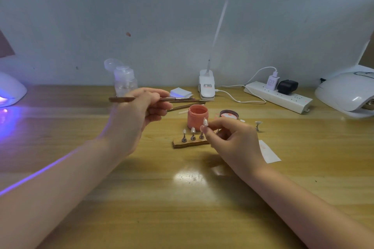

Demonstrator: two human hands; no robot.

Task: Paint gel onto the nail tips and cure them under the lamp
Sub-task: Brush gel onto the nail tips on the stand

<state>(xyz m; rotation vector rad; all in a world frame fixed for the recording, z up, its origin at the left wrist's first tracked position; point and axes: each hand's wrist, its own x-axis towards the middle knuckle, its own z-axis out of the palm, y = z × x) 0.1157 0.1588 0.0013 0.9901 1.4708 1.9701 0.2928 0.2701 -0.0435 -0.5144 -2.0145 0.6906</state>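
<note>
We hold thin brown-handled brush in left hand grip; right hand pinches pale nail tip above wooden stand, near open coral gel jar. Painting step. Next: load brush, stroke tip steadily.

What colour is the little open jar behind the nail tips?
The gel jar is coral pink, seen plainly in the head view.
</note>
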